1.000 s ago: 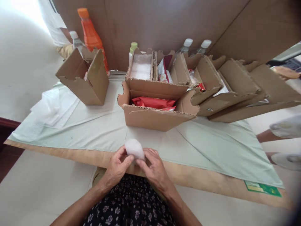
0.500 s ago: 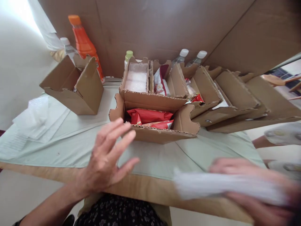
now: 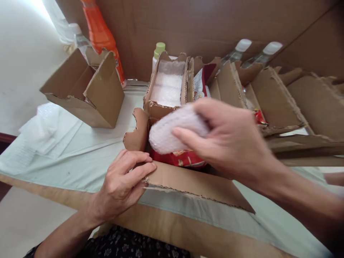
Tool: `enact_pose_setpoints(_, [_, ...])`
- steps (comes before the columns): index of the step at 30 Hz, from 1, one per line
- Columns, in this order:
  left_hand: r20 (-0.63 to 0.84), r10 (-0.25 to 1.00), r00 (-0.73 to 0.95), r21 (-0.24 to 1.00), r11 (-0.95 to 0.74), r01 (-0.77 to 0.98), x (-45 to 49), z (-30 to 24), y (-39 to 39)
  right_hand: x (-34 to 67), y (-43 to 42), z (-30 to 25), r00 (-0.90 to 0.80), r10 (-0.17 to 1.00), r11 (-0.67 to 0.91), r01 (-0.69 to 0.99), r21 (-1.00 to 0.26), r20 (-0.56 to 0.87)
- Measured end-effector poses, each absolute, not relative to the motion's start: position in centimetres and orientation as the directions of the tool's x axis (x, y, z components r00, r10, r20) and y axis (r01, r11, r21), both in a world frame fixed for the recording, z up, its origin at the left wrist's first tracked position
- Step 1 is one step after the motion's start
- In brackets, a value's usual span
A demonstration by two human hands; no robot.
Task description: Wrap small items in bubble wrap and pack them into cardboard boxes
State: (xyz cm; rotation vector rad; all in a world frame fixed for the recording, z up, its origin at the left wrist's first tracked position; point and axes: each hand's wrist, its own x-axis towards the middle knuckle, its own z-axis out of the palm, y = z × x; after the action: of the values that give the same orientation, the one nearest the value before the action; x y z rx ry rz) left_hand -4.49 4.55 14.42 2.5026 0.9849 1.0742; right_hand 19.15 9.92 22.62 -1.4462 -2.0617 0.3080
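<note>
My right hand [image 3: 233,139] is closed around a white bubble-wrapped bundle [image 3: 168,130], thumb along its near side. What the wrap contains cannot be seen. The bundle is over the mouth of an open cardboard box [image 3: 196,186], above red packets [image 3: 185,160] lying inside. At the box's front left corner my left hand [image 3: 122,181] grips the front panel, which leans outward toward me. The box's right end is hidden behind my right hand and forearm.
Behind stand a box of bubble-wrapped items [image 3: 168,84] and several more open cardboard boxes [image 3: 279,96]. An open box [image 3: 107,96] stands at left, near an orange bottle [image 3: 100,32] and bubble wrap sheets [image 3: 44,123]. White-capped bottles [image 3: 264,53] are along the back.
My right hand has brought the bubble-wrapped bundle from the lower right to over the box. My left hand has taken hold of the front panel, now tilted outward. The view has shifted.
</note>
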Motion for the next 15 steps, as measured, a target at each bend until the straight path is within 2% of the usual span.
enact_pose_setpoints(4, [0.562, 0.665, 0.492, 0.457, -0.745, 0.486, -4.1, 14.5, 5.0, 14.7, 12.7, 21.0, -0.335, 0.942, 0.323, 0.917, -0.235, -0.011])
enact_pose_setpoints(7, [0.574, 0.659, 0.486, 0.449, -0.750, 0.485, -4.1, 14.4, 5.1, 14.2, 12.6, 21.1, -0.350, 0.916, 0.308, 0.927, -0.214, -0.196])
enact_pose_setpoints(10, [0.590, 0.650, 0.480, 0.447, -0.757, 0.476, -4.1, 14.3, 5.2, 14.7, 11.7, 22.3, -0.352, 0.884, 0.287, 0.928, -0.236, -0.308])
enact_pose_setpoints(15, [0.620, 0.637, 0.458, 0.429, -0.764, 0.482, -3.8, 13.9, 5.5, 13.3, 11.7, 21.9, -0.379, 0.857, 0.394, 0.919, -0.030, -0.350])
